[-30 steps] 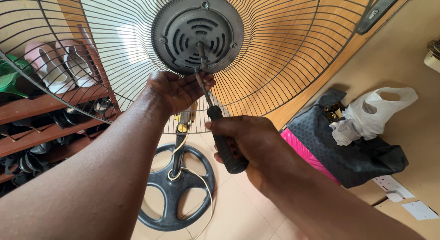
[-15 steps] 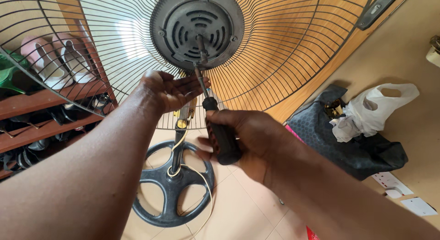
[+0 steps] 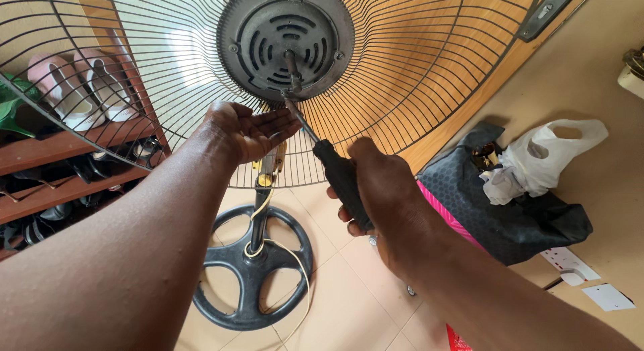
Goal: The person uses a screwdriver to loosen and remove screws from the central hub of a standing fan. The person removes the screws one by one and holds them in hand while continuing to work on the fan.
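Note:
A standing fan's rear wire guard (image 3: 416,63) fills the upper view, with the grey motor housing (image 3: 285,39) and its bare shaft at the centre. My right hand (image 3: 382,197) grips a black-handled screwdriver (image 3: 339,177); its tip touches the lower edge of the housing. My left hand (image 3: 245,130) is cupped palm-up, fingers apart, just under that spot, holding nothing that I can see. The fan's black round base (image 3: 251,270) stands on the tiled floor below, with a yellowish cord looped around the pole.
A wooden shoe rack (image 3: 67,150) with pink slippers and dark shoes stands at the left. At the right, a black bag (image 3: 510,203) with a white plastic bag (image 3: 543,156) on it leans against the beige wall. A white wall socket (image 3: 567,260) sits low there.
The view has shifted slightly. My left hand has opened into a cupped palm under the housing. The right hand keeps the screwdriver against the housing's lower edge.

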